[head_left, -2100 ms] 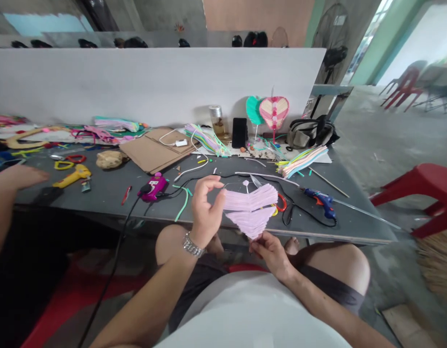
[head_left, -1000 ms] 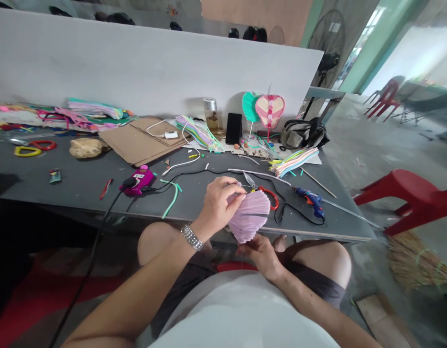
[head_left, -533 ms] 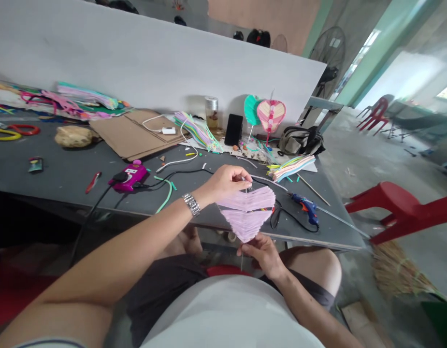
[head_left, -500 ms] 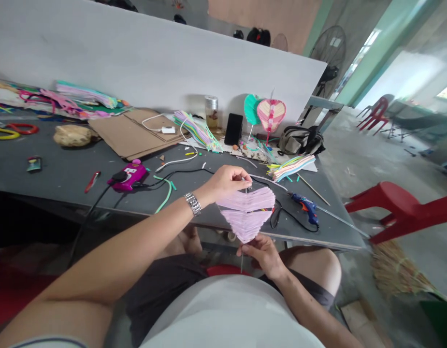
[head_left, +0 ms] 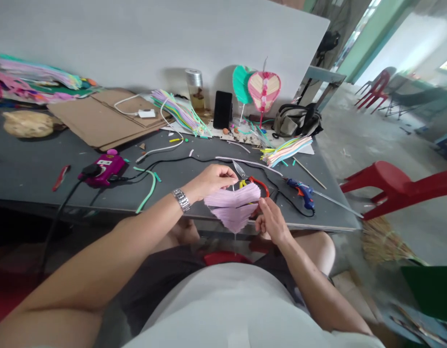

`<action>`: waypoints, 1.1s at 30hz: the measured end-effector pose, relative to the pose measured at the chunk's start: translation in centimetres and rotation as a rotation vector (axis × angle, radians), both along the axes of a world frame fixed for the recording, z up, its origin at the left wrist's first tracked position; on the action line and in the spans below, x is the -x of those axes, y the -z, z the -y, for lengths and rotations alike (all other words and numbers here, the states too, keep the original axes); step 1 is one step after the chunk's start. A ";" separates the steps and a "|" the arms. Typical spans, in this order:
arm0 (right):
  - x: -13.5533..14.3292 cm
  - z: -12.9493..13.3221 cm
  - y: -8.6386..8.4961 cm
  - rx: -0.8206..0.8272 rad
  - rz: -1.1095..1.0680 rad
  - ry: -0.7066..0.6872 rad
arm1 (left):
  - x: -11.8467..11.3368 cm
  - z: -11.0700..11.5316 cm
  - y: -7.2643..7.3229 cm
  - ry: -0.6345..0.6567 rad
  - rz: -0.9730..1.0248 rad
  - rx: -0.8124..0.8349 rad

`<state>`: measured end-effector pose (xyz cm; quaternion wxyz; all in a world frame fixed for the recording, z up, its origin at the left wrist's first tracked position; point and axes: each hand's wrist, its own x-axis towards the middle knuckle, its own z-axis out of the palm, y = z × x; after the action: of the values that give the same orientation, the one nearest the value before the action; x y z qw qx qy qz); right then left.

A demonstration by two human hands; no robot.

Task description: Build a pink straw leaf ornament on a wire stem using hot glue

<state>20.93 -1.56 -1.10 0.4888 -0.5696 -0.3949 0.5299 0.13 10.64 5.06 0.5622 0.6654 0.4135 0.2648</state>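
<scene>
A lilac heart-shaped pipe-cleaner leaf [head_left: 232,217] hangs at the table's front edge, with a gap across its middle and a thin stem below. My left hand [head_left: 218,180], a steel watch at its wrist, pinches the stem at the top of the leaf. At the leaf's right edge, my right hand [head_left: 271,220] has thumb and forefinger closed on the lilac strands. Just behind the leaf lie scissors [head_left: 239,169] with red and yellow handles, partly hidden. A blue glue gun [head_left: 301,192] rests to the right.
A pink power socket [head_left: 106,169], a red cutter [head_left: 61,178] and cardboard [head_left: 100,121] are at left. Pipe-cleaner bundles [head_left: 288,151], a phone [head_left: 222,110], a jar [head_left: 196,92] and finished leaves [head_left: 264,92] stand farther back. A red chair [head_left: 393,186] is at right.
My right hand has moved from the stem below the leaf up to its right edge. The leaf tilts flatter, and the scissors behind it now show. The view has shifted right and down.
</scene>
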 end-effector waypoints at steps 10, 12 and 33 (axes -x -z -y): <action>-1.0 -1.6 -1.8 -0.163 0.086 -0.099 | 1.7 -1.1 -0.3 0.006 0.120 0.138; -0.6 -2.7 -1.7 -0.215 0.008 -0.011 | 1.7 -1.1 -0.1 0.019 0.150 0.189; 2.6 -7.2 -1.3 -0.390 0.034 0.145 | 1.0 -0.7 -0.7 0.013 0.148 0.205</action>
<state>18.36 5.62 0.23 0.6197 -0.5002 -0.4561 0.3972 -0.85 11.32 5.72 0.6579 0.5857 0.3918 0.2657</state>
